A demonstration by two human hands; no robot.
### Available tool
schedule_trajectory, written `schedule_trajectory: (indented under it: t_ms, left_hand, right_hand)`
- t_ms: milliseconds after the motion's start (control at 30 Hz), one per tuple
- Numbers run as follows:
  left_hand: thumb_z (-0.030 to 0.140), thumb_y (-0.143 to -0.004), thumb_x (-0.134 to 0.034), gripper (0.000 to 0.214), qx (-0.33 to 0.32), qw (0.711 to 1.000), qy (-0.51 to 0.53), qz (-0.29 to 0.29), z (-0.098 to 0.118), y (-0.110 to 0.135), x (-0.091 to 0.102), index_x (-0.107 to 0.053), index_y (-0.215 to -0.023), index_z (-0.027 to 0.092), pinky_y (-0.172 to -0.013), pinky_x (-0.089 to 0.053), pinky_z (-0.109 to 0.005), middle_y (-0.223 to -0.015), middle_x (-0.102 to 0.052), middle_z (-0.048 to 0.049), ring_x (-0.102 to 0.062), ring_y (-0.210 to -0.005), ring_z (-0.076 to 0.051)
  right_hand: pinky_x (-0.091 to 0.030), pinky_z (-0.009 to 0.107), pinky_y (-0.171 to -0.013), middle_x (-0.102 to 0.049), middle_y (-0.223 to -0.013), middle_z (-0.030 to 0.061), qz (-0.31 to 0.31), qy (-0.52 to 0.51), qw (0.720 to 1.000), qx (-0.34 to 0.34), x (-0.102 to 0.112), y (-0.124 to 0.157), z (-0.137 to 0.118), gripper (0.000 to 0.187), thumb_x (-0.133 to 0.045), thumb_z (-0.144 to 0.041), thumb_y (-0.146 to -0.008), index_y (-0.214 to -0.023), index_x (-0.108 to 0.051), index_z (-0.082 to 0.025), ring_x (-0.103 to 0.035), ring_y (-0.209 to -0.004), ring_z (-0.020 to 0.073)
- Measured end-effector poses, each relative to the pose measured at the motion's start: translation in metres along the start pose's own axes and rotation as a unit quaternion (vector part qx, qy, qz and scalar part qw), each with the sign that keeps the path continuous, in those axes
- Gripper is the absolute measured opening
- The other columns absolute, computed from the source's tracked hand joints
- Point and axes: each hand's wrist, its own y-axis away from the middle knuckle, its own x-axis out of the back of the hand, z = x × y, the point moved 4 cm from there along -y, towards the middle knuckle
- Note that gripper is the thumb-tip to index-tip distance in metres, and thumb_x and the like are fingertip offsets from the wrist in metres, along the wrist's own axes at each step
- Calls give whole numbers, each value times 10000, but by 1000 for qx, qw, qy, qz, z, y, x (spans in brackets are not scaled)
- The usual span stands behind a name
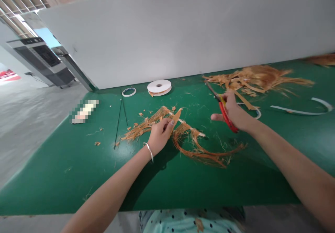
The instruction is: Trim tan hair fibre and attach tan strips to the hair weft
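My left hand (160, 134) pinches a flat orange-brown strip (177, 117), its pointed end sticking up past the thumb. Under and around that hand lie bundles of brown fibre (192, 152) along a thin white strip (201, 134); one bundle fans out left, another curves off to the right. My right hand (231, 110) is closed around red-handled scissors (225, 116), thumb held away, with the blades pointing up and left. Right behind that hand is a heap of brown fibre and ribbon scraps (261, 77).
A white spool of orange ribbon (159, 86) and a tape ring (129, 92) sit near the grey panel (183, 34). Two thin dark wires (119, 121) lie to the left. On the right is a curved white strip (300, 112). Small scraps dot the green tabletop (86, 170).
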Motion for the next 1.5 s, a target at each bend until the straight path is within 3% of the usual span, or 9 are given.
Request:
schedule_trajectory:
  t_ms: [200,467,667,833,967,1133,1333,1433,1500]
  left_hand:
    - [431,-912,-411,319,-7,1000,6,25,2,0,3,-550,-796,168,-438,-275,-200,-515,-390,59,-373,-450,-78]
    - [424,-916,-409,318,-30,999,6,29,6,1,2,-561,-804,168,-441,-263,-203,-515,-360,63,-343,-457,-74]
    - [437,-908,-421,340,-27,1000,9,8,8,2,0,-548,-750,164,-443,-249,-205,-516,-341,61,-322,-461,-74]
    - [452,-908,-413,338,-22,999,25,8,6,1,1,-530,-756,174,-437,-254,-201,-508,-350,65,-334,-443,-74]
    - [453,-906,-419,340,-15,999,31,7,3,1,2,-531,-748,173,-430,-247,-198,-516,-349,61,-324,-450,-73]
    - [446,-895,-444,341,-9,999,37,-37,6,3,-3,-543,-728,165,-438,-239,-200,-506,-356,62,-315,-461,-70]
    - [441,-890,-450,351,-4,994,38,-102,9,7,-12,-575,-726,158,-447,-237,-203,-510,-365,59,-313,-470,-70]
    - [435,-890,-447,345,-3,993,35,-111,8,8,-14,-571,-721,160,-446,-237,-201,-520,-377,56,-319,-474,-72]
    - [432,-889,-448,340,-4,992,36,-120,8,8,-15,-567,-718,162,-446,-235,-200,-521,-383,56,-325,-475,-73]
  right_hand:
    - [-438,349,-677,-440,-1006,92,-125,94,987,22,-15,12,-25,561,-582,-620,-705,-975,-314,-207,-510,-819,222]
    - [-363,270,-529,-548,-831,39,-185,116,976,-18,-15,14,-34,523,-579,-634,-702,-959,-409,-211,-516,-637,176]
    - [-294,234,-477,-511,-615,-13,-202,112,973,13,-17,15,-44,471,-568,-650,-713,-751,-389,-216,-460,-525,134]
    - [-259,221,-460,-426,-512,-41,-157,106,981,34,-14,13,-41,516,-578,-673,-689,-658,-353,-210,-396,-468,107]
    - [-278,234,-456,-419,-503,-39,-100,132,985,-42,-4,5,-25,508,-565,-676,-696,-685,-339,-220,-387,-443,111]
    - [-279,274,-469,-536,-626,56,-3,272,949,-159,25,-4,14,337,-593,-509,-738,-793,-463,-204,-373,-467,121]
    - [-267,317,-506,-583,-683,137,10,327,922,-207,49,-4,49,226,-664,-361,-687,-761,-648,-148,-416,-542,172]
    - [-303,353,-582,-625,-786,158,38,346,919,-185,53,-5,43,214,-616,-362,-746,-772,-700,-167,-517,-750,266]
    - [-350,364,-662,-651,-888,139,51,292,949,-111,45,-5,25,242,-555,-356,-807,-829,-712,-174,-532,-875,271]
